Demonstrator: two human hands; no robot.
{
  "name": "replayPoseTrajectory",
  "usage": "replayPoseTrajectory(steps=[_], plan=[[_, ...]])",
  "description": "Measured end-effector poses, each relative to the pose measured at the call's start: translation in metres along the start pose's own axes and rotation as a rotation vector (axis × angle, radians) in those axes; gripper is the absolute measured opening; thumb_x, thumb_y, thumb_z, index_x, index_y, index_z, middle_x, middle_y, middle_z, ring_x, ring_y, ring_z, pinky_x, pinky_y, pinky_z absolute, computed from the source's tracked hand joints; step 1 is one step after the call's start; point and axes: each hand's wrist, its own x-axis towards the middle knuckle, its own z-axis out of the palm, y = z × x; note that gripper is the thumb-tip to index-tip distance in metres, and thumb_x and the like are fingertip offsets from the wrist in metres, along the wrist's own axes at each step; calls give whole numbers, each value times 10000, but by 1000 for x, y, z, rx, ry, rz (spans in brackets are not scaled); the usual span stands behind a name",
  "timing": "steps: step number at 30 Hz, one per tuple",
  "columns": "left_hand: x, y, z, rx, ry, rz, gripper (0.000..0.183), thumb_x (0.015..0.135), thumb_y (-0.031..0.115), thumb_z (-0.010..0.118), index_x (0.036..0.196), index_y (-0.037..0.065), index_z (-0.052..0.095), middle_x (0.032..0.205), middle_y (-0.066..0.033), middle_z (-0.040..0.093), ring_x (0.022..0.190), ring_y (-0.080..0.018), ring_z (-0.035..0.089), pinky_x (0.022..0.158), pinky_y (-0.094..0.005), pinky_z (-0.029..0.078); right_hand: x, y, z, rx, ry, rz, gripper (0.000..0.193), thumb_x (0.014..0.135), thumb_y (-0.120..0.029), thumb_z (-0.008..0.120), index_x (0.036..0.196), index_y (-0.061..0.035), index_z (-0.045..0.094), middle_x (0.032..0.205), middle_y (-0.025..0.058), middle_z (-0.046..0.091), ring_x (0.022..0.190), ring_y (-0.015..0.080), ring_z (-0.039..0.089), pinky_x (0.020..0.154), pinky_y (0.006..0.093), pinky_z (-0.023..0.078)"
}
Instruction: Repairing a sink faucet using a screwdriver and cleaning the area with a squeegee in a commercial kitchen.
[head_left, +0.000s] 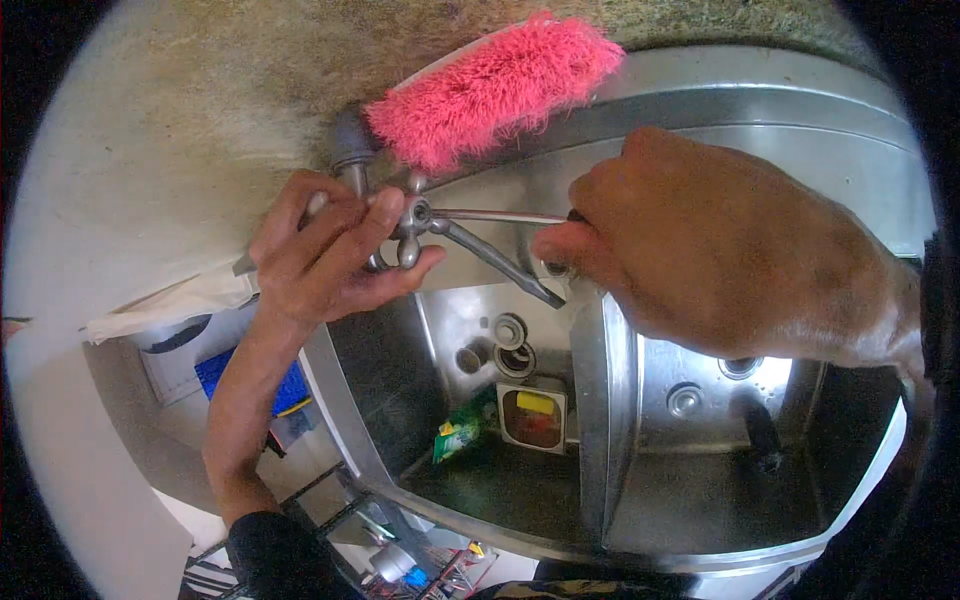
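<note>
Above the double-bowl sink point(592, 430): metal tap cross-handle point(418, 214), likely rigid, slick; hold its lobes. Your left grip point(318, 248) pinches it; your right grip point(715, 240) clasps the screwdriver point(500, 216).

Wall point(250, 70): mottled brown and rough-looking along the top of the view, grading to pale grey at left. Double sink point(760, 80): bare metal, its back rim near the wall, with a divider point(592, 430) between the left bowl point(500, 490) and right bowl point(690, 500). Light: bright glare on the right bowl's metal, near its drain; lower parts of both bowls in shadow. Dark metal rack point(312, 484) at lower left, beside the sink.
</note>
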Motion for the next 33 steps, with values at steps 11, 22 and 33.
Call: replayPoseTrajectory(steps=[11,22,33], plan=[[-8,-3,2,53,-25,-22,352,541,165,819,864,107,691,698,12,596,644,-202,562,531,-275,492,40,-33,-50,-33,-605,329,268,931,-234,474,884,-15,620,813,123,605,773,237,646,678,350,536],[-1,3,4,77,-12,-2,319,557,184,821,839,122,684,716,18,603,674,-187,567,532,-271,484,34,-40,-45,-350,-337,310,173,805,-194,608,857,-31,590,761,87,630,679,229,664,553,325,547],[-9,0,-2,-43,100,-104,537,563,395,818,959,89,622,870,-61,589,743,-225,568,631,-320,486,20,-15,-33,-153,-34,189,300,836,-330,580,887,-35,561,783,117,624,715,320,638,626,420,521]])
